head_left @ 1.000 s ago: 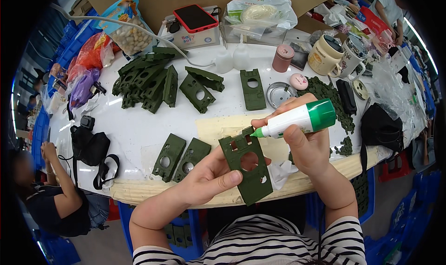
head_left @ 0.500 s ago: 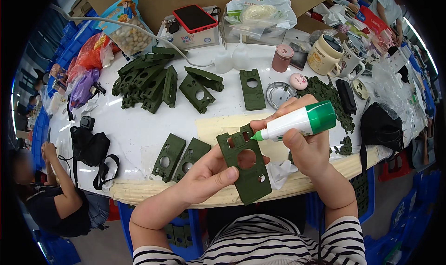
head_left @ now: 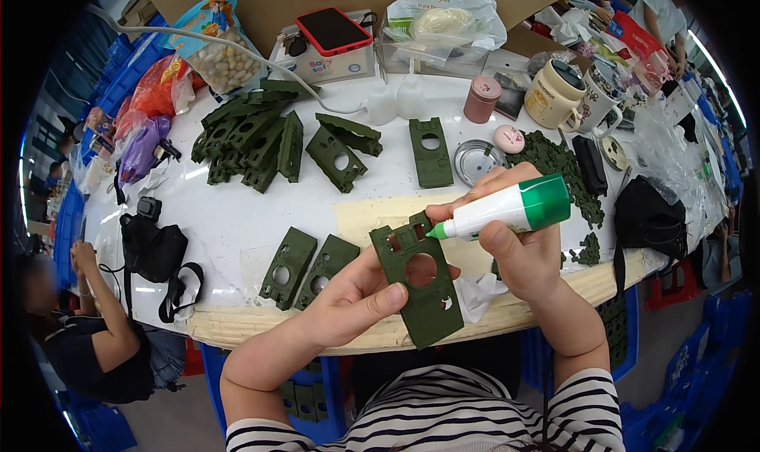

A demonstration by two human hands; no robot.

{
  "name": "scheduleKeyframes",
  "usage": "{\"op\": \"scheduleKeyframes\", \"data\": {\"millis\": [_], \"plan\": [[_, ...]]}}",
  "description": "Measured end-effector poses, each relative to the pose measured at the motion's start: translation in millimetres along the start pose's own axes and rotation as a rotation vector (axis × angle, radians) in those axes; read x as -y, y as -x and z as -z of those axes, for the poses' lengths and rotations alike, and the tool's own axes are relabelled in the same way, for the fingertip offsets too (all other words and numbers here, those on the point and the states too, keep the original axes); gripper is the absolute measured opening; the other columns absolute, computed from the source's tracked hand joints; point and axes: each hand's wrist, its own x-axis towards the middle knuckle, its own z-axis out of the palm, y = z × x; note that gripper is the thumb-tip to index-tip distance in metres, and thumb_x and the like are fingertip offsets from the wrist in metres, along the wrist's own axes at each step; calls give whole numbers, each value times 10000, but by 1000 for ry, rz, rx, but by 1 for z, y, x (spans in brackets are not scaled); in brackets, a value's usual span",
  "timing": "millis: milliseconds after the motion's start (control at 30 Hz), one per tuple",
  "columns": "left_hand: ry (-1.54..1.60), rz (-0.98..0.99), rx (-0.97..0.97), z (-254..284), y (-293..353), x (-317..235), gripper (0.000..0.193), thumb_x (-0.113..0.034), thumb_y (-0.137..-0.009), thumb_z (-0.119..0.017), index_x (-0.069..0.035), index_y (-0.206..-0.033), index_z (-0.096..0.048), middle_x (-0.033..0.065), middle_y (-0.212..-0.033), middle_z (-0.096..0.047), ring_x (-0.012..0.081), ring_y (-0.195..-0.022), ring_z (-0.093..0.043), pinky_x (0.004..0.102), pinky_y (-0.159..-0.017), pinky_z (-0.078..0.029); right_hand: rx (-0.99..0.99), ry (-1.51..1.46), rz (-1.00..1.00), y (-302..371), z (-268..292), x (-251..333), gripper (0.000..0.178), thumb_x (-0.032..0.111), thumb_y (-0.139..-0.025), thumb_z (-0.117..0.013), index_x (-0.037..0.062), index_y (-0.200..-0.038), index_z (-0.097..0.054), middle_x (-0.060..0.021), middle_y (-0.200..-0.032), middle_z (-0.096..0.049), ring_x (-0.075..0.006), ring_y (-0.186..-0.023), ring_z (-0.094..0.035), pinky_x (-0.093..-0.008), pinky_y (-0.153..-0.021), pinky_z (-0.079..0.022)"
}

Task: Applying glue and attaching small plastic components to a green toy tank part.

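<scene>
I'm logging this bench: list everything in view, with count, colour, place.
Held plate: 1, dark green, front centre
Bottle: 1, white, green, by plate
Stacked plates: many, dark green, back left
Loose plates: 5, dark green, middle
Small parts: many, dark green, right
Dish: 1, silver, middle right
Tin: 1, pink, back right
Mugs: 2, cream, white, back right
Phone: 1, black, red, back
Bags: 2, black, left, right
Food bag: 1, blue, back left
Table: 1, white, centre
Bins: several, blue, below table
People: several, dark, white tops, sides
Other clutter: uncounted, mixed, edges
Left hand: 1, bare, holding plate
Right hand: 1, bare, around bottle
Sleeves: 2, striped, lower edge
</scene>
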Motion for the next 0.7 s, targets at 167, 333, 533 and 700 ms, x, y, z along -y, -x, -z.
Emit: {"op": "scheduleKeyframes", "data": {"millis": [167, 333, 533, 700], "plan": [[-2, -11, -9, -2, -1, -2, 721, -366, -930, -540, -68, -1466, -159, 120, -1339, -399, 266, -1268, -413, 432, -1000, -396, 14, -15, -6, 0, 3, 0, 385, 393, -891, -607, 58, -1012, -461, -151, -898, -698, -138, -847, -586, -292, -814, -418], [-1, -52, -36, 4, 0, 3, 745, -331, -909, -578, -70, -1462, -152, 164, -1286, -461, 285, -1247, -439, 436, -1003, -387, -170, -350, -180, -2, 4, 6, 375, 383, -955, -485, 21, -1044, -451, -141, -935, -631, -271, -936, -656, -409, -821, -544], [57, -379, -221, 14, 5, -7, 860, -144, -743, -765, -117, -1375, -182, 218, -1234, -506, 328, -1167, -505, 461, -986, -410, -233, -462, -157, -7, 18, -7, 356, 363, -990, -407, 24, -1077, -474, -141, -955, -631, -260, -905, -659, -381, -802, -551], [-399, -833, -761, 46, 38, -35, 678, -45, -742, -756, -66, -1279, -343, 196, -1232, -504, 312, -1119, -532, 425, -980, -431, -234, -537, -155, -8, 18, -7, 308, 322, -947, -534, 29, -1040, -517, -119, -924, -631, -279, -896, -658, -401, -792, -547]]}}
